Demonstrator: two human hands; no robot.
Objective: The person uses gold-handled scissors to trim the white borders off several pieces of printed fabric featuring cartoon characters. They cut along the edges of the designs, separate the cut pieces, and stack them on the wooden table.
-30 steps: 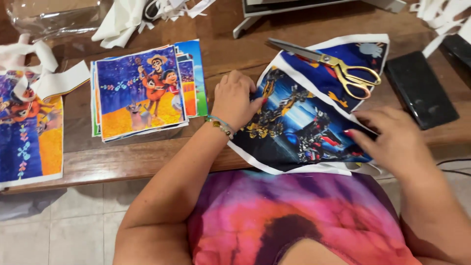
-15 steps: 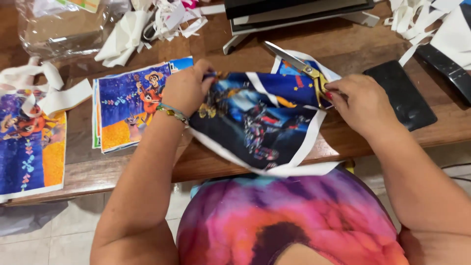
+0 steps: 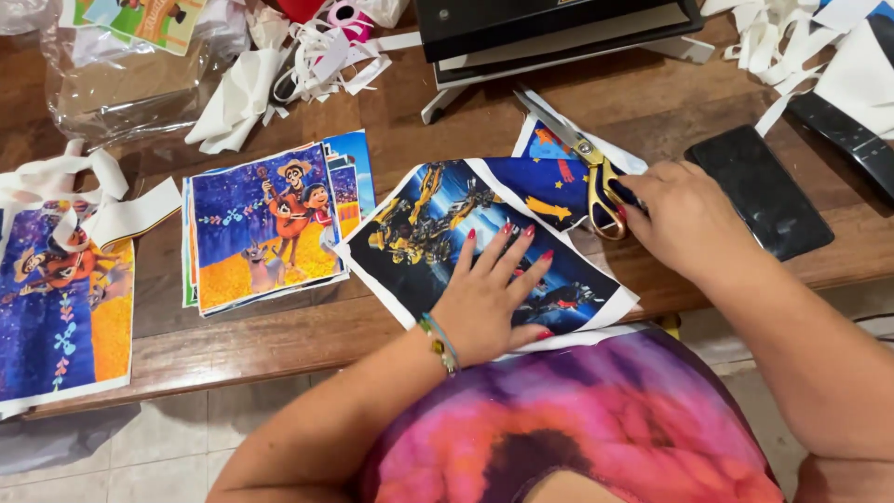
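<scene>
My left hand (image 3: 494, 298) lies flat, fingers spread, on a printed sheet with a yellow robot picture (image 3: 419, 224) at the front edge of the wooden table (image 3: 279, 345). My right hand (image 3: 684, 224) rests at the handles of gold-handled scissors (image 3: 582, 158), fingertips touching the loops; whether it grips them is unclear. The scissors lie on a second blue printed sheet (image 3: 540, 182) tucked under the robot sheet.
A stack of cartoon prints (image 3: 265, 228) lies left of the robot sheet, a larger print (image 3: 60, 307) at the far left. A black phone (image 3: 759, 191) is at right, a black machine (image 3: 559, 33) behind. White paper strips (image 3: 279, 84) and a plastic bag (image 3: 121, 84) litter the back.
The robot sheet, held up and turned half a second ago, now lies flat under my left hand. My right hand has moved to the scissors' handles.
</scene>
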